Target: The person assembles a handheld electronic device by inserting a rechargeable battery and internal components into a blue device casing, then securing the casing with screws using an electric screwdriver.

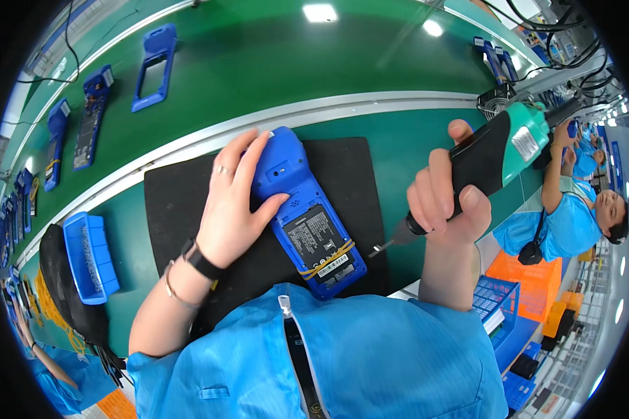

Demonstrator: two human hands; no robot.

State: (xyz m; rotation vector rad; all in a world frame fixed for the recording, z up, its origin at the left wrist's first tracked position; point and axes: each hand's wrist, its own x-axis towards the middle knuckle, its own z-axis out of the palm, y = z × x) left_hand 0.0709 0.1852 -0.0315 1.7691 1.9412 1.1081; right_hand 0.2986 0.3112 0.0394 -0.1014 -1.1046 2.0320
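Observation:
A blue handheld terminal (pixel 302 187) lies slantwise on a black mat (pixel 178 202), its back facing up. A black labelled battery (pixel 311 236) sits in it, and a yellow rubber band (pixel 330 261) wraps its lower end. My left hand (pixel 234 192) holds the upper part, fingers over the far edge and thumb on the back. In my right hand (pixel 440 195) is a teal and black electric screwdriver (pixel 483 159), tilted down toward the left. A small shiny piece, perhaps a screw, shows at its tip, right of the terminal and apart from it.
At left stand a blue bin (pixel 107 264) of small metal parts and a black bag (pixel 61 276) beside yellow bands. Past a metal rail (pixel 370 105), blue housings (pixel 138 98) and opened devices lie on a green surface. A co-worker (pixel 562 220) is at right, near an orange crate (pixel 521 283).

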